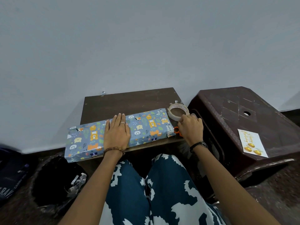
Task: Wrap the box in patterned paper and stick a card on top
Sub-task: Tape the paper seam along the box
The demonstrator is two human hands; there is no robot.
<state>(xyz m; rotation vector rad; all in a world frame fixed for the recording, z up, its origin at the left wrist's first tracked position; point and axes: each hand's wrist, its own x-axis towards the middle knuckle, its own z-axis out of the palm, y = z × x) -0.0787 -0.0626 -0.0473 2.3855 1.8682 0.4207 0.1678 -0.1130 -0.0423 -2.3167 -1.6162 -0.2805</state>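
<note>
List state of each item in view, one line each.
Box: wrapped in patterned paper, lying flat on small table.
Left hand: flat on box, fingers straight.
Right hand: fingers curled at tape roll's edge.
Tape roll: lying flat on table.
Scissors: mostly hidden under right hand.
Card: unattached, face up on stool.

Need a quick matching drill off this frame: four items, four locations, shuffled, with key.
Items:
1. wrapped box
2. tape roll
3. birthday card
4. orange scissors

Places:
A. on the brown plastic stool
B. under the flat left hand
C. at the box's right end, partly hidden by the right hand
D. at the table's far right corner

Pairs: 1-B, 2-D, 3-A, 4-C
</note>
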